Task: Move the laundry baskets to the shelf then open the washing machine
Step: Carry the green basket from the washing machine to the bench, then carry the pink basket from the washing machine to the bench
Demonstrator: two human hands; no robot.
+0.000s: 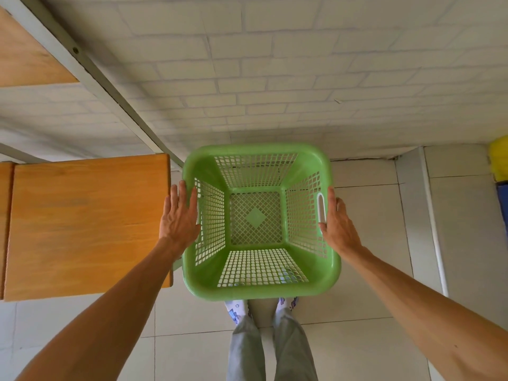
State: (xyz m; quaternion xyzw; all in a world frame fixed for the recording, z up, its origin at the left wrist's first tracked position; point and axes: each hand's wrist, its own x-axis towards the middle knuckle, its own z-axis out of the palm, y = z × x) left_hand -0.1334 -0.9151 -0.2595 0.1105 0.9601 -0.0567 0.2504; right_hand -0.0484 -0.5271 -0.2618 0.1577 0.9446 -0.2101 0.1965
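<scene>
An empty green plastic laundry basket [255, 150] with lattice walls sits straight below me, its near rim hiding the toes of my feet. My left hand [180, 218] lies flat against the basket's left rim, fingers straight and slightly apart. My right hand [339, 224] is pressed to the outside of the right wall, beside the white-edged handle slot, with the fingers stretched out. Neither hand is curled around the rim. I cannot tell if the basket rests on the floor or is lifted. No washing machine is in view.
A wooden shelf board [82, 226] is directly left of the basket, with a higher board [24, 56] and a grey metal post [110, 86] above it. A white brick wall is ahead. A yellow object [499, 158] sits over a blue one [503, 199] at the right edge. The floor is pale tile.
</scene>
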